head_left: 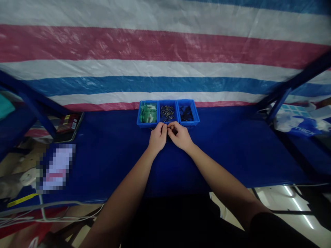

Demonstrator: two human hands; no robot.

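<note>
Both bare forearms reach forward from the bottom of the view and meet over a blue-covered surface [232, 148]. At the far end the left hand [157, 137] and the right hand [180, 136] are drawn together, fingertips touching or almost touching, just in front of a row of three small blue bins. Each grip is pinched closed, and something tiny seems to sit between the fingertips, but it is too small and too hidden to name. A few thin metal pins [152, 128] lie loose on the cloth just left of the left hand's fingers.

Behind the hands, the left bin [148, 113] holds pale green parts, the middle bin [167, 113] holds a heap of slim metal pins, and the right bin [186, 113] holds dark parts. All three bins stand side by side, touching, against the foot of a striped tarpaulin [165, 48] in white, red and blue that closes off the back.

Far to the left, at the surface's edge, lies a dark red box [67, 123]. Nearer, also on the left, is a blurred-out patch. Blue frame bars slant down on both sides. To the right, beyond the bar, a white and blue plastic bag [297, 124] rests well apart from the hands.
</note>
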